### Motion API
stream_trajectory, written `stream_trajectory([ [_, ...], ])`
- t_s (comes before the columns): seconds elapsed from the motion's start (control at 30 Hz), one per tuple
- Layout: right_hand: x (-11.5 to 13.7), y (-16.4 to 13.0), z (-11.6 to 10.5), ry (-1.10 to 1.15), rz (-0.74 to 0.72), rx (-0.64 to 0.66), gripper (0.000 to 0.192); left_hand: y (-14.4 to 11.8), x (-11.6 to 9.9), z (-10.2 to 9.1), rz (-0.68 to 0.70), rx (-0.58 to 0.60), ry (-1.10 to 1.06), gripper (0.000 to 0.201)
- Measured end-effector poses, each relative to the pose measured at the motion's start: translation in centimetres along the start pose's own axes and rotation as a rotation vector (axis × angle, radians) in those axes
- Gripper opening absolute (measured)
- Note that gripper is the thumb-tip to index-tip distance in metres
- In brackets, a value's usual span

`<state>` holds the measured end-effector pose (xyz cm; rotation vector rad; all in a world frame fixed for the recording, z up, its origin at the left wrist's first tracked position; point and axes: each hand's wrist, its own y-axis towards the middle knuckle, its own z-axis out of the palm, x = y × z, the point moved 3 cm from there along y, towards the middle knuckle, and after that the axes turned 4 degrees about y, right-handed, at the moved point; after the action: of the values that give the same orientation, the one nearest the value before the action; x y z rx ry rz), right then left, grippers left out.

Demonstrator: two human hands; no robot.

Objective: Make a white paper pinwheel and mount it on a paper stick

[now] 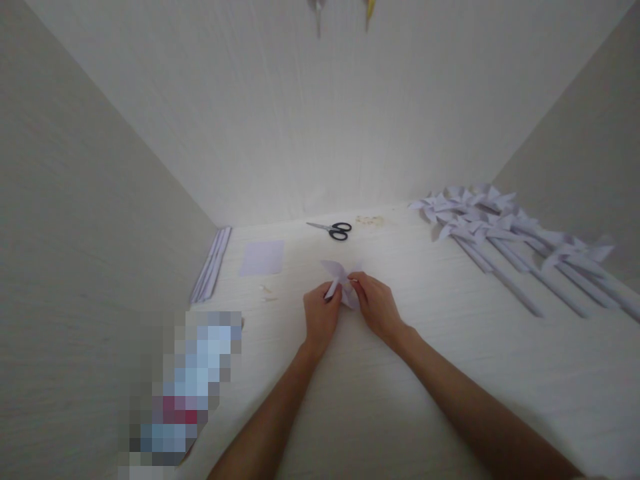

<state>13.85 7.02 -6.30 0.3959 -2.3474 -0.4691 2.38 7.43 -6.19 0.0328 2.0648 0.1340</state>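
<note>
Thumb and curled fingers of the left hand pinch the paper pinwheel from its near side, while the right hand brings thumb and forefinger together on the paper close to its centre. Whether those right fingertips also hold something tiny, I cannot tell. The pinwheel is just nearer the person than the scissors, held between both hands; the left pinch probably keeps the folded blades from springing apart, leaving the right fingers free for finer work.

The scissors lie unheld, beyond the hands, perhaps so that they stay reachable without crowding the work. Left of them and a little nearer lies a flat paper square, apart from the hands, which likely keeps it uncreased. Farther left, rolled paper sticks lie side by side along the wall, a tidy way to stop them rolling about. Well to the right of the scissors, assembled pinwheels overlap, heads mostly away from the person and sticks slanting nearer, which seems to save room. Small pale bits sit just right of the scissors, too small to identify.
</note>
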Motion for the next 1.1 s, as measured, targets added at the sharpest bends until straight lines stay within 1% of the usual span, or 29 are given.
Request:
stream_trajectory([
  [0.2, 0.62, 0.16, -0.22, 0.015, -0.087, -0.005, 0.021, 0.12, -0.05, -0.03, 0.011, 0.000, 0.032, 0.026],
  [0.37, 0.50, 0.01, -0.31, 0.028, -0.103, -0.010, 0.018, 0.07, 0.03, -0.09, 0.009, -0.007, 0.020, 0.026],
  [0.47, 0.28, -0.07, -0.23, 0.023, -0.059, 0.006, 0.018, 0.02, -0.05, -0.08, 0.022, -0.008, 0.022, 0.026],
  [0.6, 0.17, -0.05, -0.05, -0.042, 0.031, 0.047, 0.020, -0.03, -0.13, 0.03, 0.017, 0.011, 0.032, 0.025],
  [0.77, 0.28, 0.11, 0.09, -0.084, 0.044, 0.039, 0.021, -0.05, -0.08, 0.10, 0.050, 0.022, 0.038, 0.025],
  [0.93, 0.43, 0.27, 0.01, -0.035, -0.017, 0.007, 0.019, 0.02, 0.14, 0.08, 0.038, 0.015, 0.059, 0.026],
  [1.1, 0.56, 0.13, -0.15, 0.015, -0.089, -0.003, 0.016, 0.07, 0.24, 0.11, 0.039, 0.011, 0.030, 0.026],
])
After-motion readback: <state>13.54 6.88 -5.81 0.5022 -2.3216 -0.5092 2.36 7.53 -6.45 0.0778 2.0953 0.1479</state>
